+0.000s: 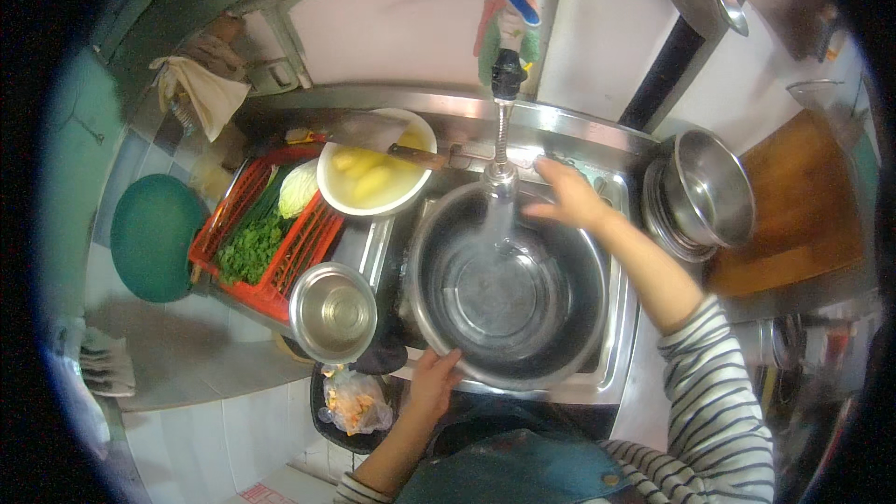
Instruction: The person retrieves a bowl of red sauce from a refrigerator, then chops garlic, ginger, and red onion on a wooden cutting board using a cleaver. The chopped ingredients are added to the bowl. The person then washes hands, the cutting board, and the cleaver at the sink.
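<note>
A large metal basin (497, 287) sits in the sink, with water running into it from the faucet (501, 175). My left hand (435, 379) has its fingers on the basin's near left rim. Over the basin's far right rim is my right hand (568, 196), fingers spread, beside the faucet and holding nothing. Left of the faucet, a white bowl (378, 204) holds yellow peeled pieces in liquid, and a cleaver (392, 143) lies across it. A smaller steel bowl (333, 311) stands left of the basin.
A red plastic basket (280, 301) holds leafy herbs (253, 248) and a cabbage (299, 190). Steel pots (714, 185) and a wooden board (791, 224) are at the right. A green round item (155, 238) stands far left. Below the small bowl is a bin (350, 437) with a plastic bag.
</note>
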Demonstrator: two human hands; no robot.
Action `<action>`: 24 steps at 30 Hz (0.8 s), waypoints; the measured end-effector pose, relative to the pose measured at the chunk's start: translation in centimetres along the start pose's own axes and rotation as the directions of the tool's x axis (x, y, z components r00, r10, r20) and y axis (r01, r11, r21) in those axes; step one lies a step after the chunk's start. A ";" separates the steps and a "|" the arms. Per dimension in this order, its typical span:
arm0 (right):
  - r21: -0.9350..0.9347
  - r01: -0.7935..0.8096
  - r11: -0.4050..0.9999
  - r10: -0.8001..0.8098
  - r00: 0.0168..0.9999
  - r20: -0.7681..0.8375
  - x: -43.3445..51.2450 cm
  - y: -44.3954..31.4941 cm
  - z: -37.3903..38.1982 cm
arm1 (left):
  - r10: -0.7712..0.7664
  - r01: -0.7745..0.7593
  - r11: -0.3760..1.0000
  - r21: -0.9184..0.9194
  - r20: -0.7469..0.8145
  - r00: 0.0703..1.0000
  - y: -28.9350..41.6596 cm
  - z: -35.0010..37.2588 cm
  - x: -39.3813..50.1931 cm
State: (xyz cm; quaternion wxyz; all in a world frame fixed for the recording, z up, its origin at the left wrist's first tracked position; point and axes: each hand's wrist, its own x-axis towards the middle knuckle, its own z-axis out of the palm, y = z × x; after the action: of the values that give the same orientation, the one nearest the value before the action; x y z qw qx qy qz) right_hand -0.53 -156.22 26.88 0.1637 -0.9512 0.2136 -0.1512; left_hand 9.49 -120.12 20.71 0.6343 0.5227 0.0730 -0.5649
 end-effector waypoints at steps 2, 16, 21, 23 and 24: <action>-0.263 -0.438 0.860 0.507 0.795 0.333 -5.1 3.9 -1.2 | -0.008 0.008 1.000 0.000 0.033 0.999 0.7 -2.1 -0.3; 0.426 -0.694 0.580 0.808 0.556 -0.194 -16.5 -10.6 -13.7 | -0.412 0.406 0.906 0.119 0.462 0.785 -9.5 5.6 18.4; 0.080 -0.657 0.750 0.607 0.635 -0.477 -19.9 -17.2 -10.6 | -0.476 0.332 0.839 0.430 0.285 0.832 -13.0 10.9 20.8; -0.068 -0.644 0.762 0.545 0.694 -0.471 -22.0 -19.9 -9.6 | -0.395 0.210 0.874 0.438 0.390 0.832 -12.8 12.0 20.9; -0.118 -0.572 0.812 0.450 0.741 -0.499 -23.0 -20.3 -9.2 | -0.373 0.175 0.891 0.419 0.456 0.808 -12.4 12.4 20.6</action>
State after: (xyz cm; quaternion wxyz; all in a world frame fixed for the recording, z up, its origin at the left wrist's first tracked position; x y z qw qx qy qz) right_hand -16.35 -130.63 37.78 0.0172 -0.8062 0.5182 -0.2850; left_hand 0.65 -140.24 4.93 0.4342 0.4382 -0.1307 -0.7761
